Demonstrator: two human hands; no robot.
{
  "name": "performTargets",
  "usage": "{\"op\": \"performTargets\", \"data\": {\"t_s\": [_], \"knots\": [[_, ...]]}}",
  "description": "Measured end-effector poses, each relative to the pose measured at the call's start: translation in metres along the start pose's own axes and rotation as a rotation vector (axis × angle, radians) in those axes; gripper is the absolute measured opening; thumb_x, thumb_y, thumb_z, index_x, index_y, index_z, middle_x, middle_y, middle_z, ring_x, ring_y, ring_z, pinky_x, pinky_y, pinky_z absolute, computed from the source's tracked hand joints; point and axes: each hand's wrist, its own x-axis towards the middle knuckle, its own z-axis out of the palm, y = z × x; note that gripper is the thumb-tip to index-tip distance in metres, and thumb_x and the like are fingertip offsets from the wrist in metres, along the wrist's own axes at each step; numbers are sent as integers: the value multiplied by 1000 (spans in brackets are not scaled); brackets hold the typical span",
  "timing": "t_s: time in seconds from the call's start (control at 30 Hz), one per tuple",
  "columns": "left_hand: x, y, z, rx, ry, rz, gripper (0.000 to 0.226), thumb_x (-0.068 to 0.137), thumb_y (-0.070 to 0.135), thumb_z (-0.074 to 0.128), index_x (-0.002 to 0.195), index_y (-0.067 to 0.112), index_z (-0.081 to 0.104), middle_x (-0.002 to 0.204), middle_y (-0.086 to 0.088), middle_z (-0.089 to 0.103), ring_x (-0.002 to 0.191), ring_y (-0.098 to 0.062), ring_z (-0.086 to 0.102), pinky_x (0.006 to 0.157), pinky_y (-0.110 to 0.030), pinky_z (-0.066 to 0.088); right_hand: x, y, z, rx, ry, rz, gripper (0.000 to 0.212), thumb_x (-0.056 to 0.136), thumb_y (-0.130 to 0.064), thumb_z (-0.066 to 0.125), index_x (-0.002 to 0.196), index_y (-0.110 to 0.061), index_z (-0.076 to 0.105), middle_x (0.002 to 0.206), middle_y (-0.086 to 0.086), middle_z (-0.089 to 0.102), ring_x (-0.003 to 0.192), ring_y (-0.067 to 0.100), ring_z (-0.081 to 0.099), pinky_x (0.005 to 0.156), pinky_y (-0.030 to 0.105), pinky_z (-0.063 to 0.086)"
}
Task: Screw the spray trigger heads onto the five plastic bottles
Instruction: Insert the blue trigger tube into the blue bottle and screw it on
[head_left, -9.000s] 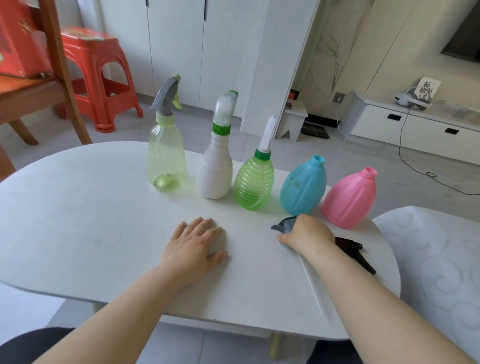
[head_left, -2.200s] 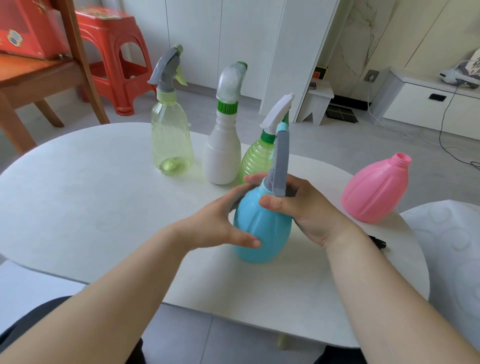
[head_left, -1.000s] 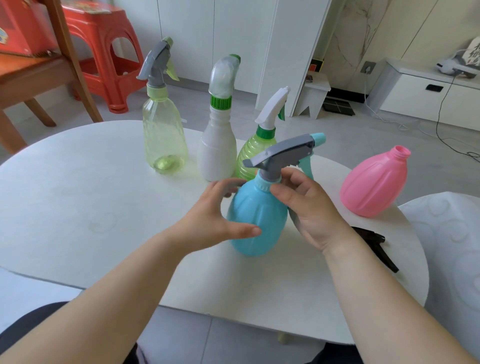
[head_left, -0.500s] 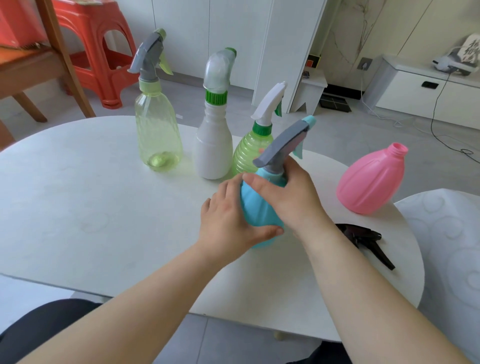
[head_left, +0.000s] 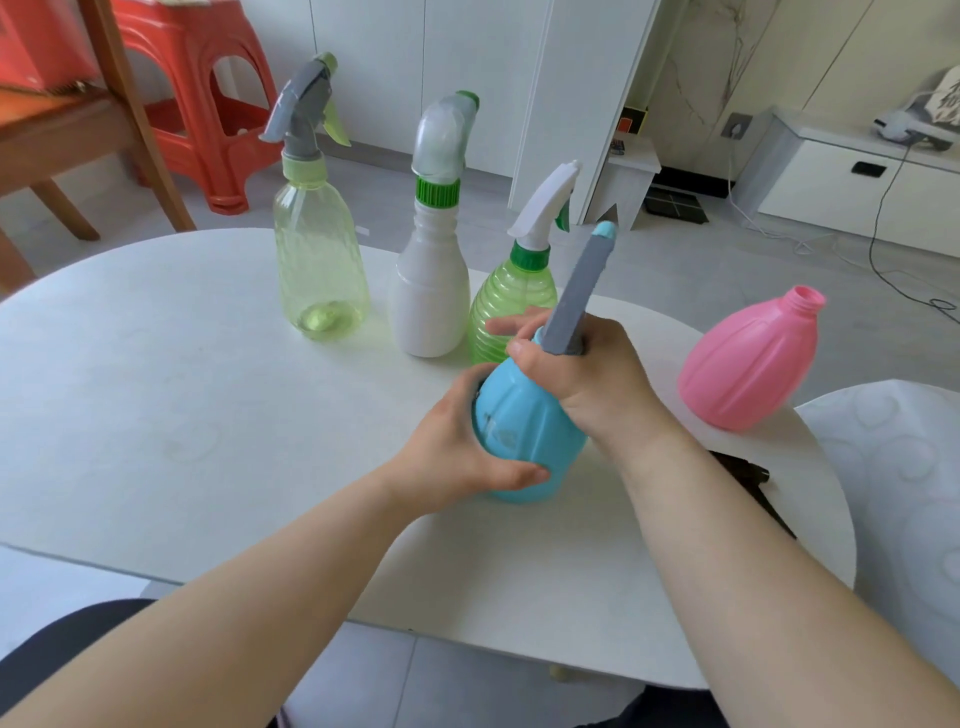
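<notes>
No legible text, labels or numbers on anything here.

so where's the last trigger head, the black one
In the head view, the black trigger head lies on the table at right, below the pink bottle, partly hidden by the right forearm.

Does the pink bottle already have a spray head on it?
No, the pink bottle stands with its neck open, and a dark spray head lies on the table.

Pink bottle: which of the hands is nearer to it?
Right. The right hand grips the blue bottle's neck, apart from the pink bottle; the left hand sits farther, across the blue bottle.
</notes>
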Motion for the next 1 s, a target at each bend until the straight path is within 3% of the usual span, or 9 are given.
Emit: {"op": "performTargets", "data": {"t_s": [0.1,0.17,0.23,0.3,0.47,0.57,0.67,0.8,1.0], "knots": [[-1,0,3,40,58,-3,75,29,50,66,97,47,36,100,18,55,91,5,55,68,-5,45,-2,4,11,-96,261,20,7,73,-21,62,69,-16,66,92,11,72,89,21,63,86,34,49],[-1,1,5,60,69,1,84,28,50,67,106,39,36,105,10,56,96,-5,56,78,-16,48,-2,2,13,-154,236,54,20,73,-23,61,81,-5,66,94,16,70,92,31,61,87,44,48],[0,3,1,84,72,-5,91,29,47,73,111,34,35,109,5,55,104,-12,54,86,-28,49,0,-3,7,-88,93,77,7,75,-20,61,69,-18,65,98,12,71,96,27,62,89,42,49],[2,4,-7,137,12,-4,96,34,43,77,119,27,35,116,3,52,114,-13,48,94,-30,44,1,-7,-5,-18,-98,73,25,75,-14,61,56,-31,63,96,-6,70,97,12,62,90,31,47],[5,8,-16,63,-197,12,102,38,34,79,129,23,32,124,1,52,114,-12,52,93,-27,47,3,-6,-17,-38,-368,11,11,64,-21,57,69,-29,64,107,-22,59,106,-6,54,87,11,43],[4,6,-8,20,-142,10,107,35,38,75,131,23,30,121,-4,56,110,-16,56,91,-36,50,3,-6,-11,-21,-290,5,4,67,-21,59,64,-24,60,105,-17,61,90,-20,53,74,-1,39],[4,2,-4,30,-57,13,95,37,32,78,122,29,35,112,3,58,102,-11,58,82,-23,51,-1,-3,-4,-45,-143,-36,20,77,-9,61,61,-21,55,102,-7,64,79,-30,47,75,-5,32],[4,1,-2,48,-8,0,89,29,43,73,110,38,37,103,13,58,95,-2,57,73,-11,49,-5,-1,8,-176,79,-33,32,77,-13,59,53,-29,46,89,-12,63,80,-27,44,112,41,20],[2,-4,6,89,100,40,74,43,27,82,96,50,36,95,24,54,91,8,53,66,-1,42,-5,-5,22,-305,372,-16,33,75,-19,55,52,-37,39,103,-4,69,120,15,48,111,47,15]]}}
